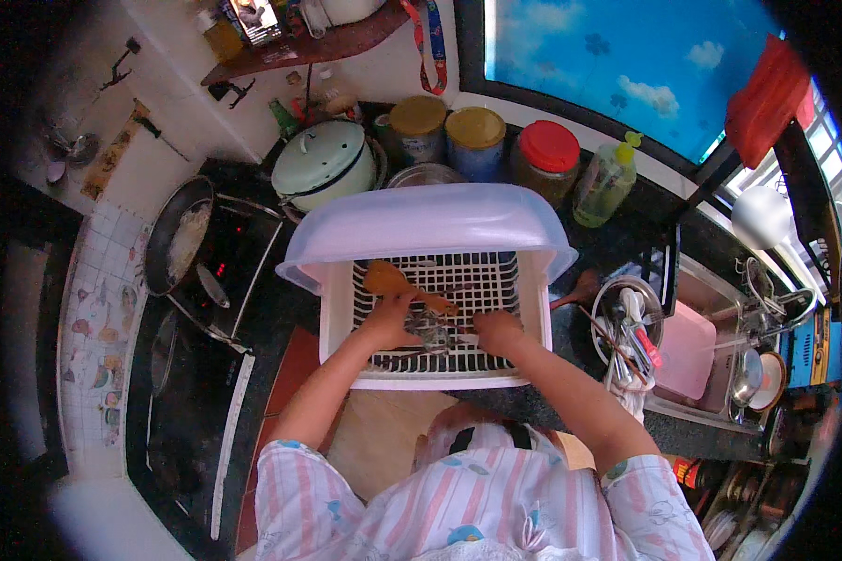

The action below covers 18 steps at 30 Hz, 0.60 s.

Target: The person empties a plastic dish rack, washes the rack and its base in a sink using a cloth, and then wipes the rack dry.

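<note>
A white plastic dish rack (540, 350) with a slatted basket stands before me, its pale translucent lid (428, 217) tilted up at the back. Inside lies a wooden spatula (387, 279), its handle slanting towards the middle. My left hand (391, 324) reaches in beside the spatula, thumb and fingers spread over small utensils; whether it grips any is unclear. My right hand (499, 332) has its fingers closed around the end of a thin utensil in the basket. Several thin sticks and metal pieces (428, 335) lie between the hands, too blurred to name.
On the left, a frying pan (182, 235) with food sits on a black cooktop (242, 242). A lidded enamel pot (323, 158), tins (476, 137) and a soap bottle (605, 184) stand behind the rack. To the right are a metal bowl of cutlery (628, 329) and a sink (726, 294).
</note>
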Each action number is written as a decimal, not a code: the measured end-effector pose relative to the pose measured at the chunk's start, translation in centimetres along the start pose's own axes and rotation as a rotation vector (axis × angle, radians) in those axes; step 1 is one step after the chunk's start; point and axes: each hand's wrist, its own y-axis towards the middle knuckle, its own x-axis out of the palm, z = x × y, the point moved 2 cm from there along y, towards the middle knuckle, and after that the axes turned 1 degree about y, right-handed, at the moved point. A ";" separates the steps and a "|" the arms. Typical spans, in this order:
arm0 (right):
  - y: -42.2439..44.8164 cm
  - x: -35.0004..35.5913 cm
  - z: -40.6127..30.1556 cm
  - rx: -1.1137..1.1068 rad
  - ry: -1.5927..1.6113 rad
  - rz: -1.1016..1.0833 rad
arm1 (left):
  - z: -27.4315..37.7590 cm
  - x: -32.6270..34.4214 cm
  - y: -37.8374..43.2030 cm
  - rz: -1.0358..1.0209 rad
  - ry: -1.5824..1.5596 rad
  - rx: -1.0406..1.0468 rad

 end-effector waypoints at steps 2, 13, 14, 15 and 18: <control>0.1 -0.4 0.3 0.017 0.062 0.010 | -1.0 -0.3 0.2 -0.036 -0.117 0.082; -0.4 -8.6 -3.1 -0.288 0.504 0.442 | -3.4 -2.0 4.5 0.335 0.431 0.442; -0.2 -9.4 -4.2 -0.247 0.503 0.437 | -4.5 -1.8 4.9 0.311 0.461 0.397; 0.1 -9.7 -4.7 -0.194 0.503 0.429 | -5.1 -1.4 5.5 0.284 0.483 0.360; 3.5 -7.2 -2.0 -0.047 0.412 0.312 | -2.5 -3.1 7.3 0.171 0.519 0.317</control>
